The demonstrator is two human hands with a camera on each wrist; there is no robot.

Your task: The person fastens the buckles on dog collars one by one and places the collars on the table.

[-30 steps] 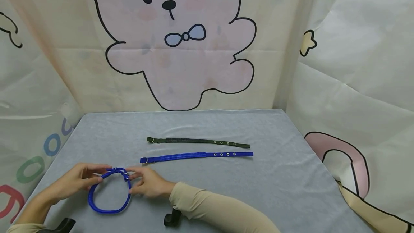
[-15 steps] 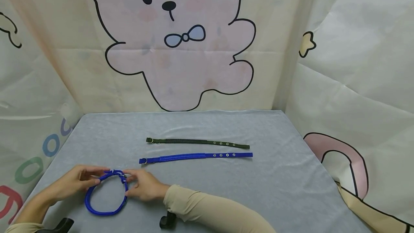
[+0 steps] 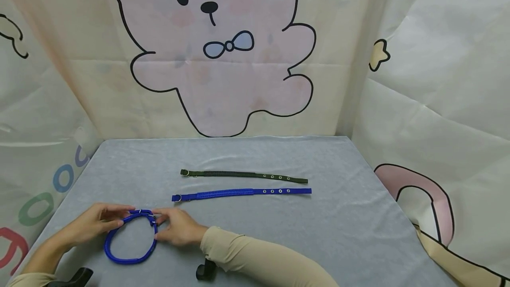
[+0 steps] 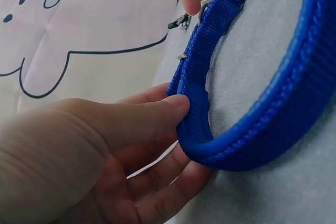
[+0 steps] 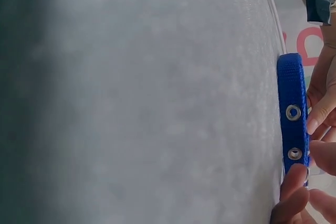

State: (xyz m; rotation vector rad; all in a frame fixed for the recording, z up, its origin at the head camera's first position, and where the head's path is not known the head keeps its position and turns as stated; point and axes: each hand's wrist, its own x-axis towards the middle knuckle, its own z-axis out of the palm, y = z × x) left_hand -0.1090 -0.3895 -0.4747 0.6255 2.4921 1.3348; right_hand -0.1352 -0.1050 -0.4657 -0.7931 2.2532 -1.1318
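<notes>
A blue pet collar (image 3: 125,261) stands as a closed loop on the grey cloth at the front left. My left hand (image 3: 93,223) pinches its far left side, thumb inside the loop and fingers behind. My right hand (image 3: 181,227) grips the right side near the buckle, thumb lower on the band. In the left wrist view the left thumb presses on the thick padded band (image 4: 262,148), and an eyelet shows farther up. The right wrist view shows the band with metal eyelets (image 5: 292,85) at the right edge, beside fingertips. The buckle is partly hidden by fingers.
Behind the hands, a flat blue collar (image 3: 227,193) and a flat dark green collar (image 3: 229,173) lie side by side across the grey table cloth (image 3: 311,220). Printed curtains (image 3: 430,114) stand at the back and both sides. Black camera mounts (image 3: 206,270) hang at the wrists.
Both hands and the looped collar shifted slightly left between one second and half a second ago. Since then they have hardly moved. The two flat collars lie as before.
</notes>
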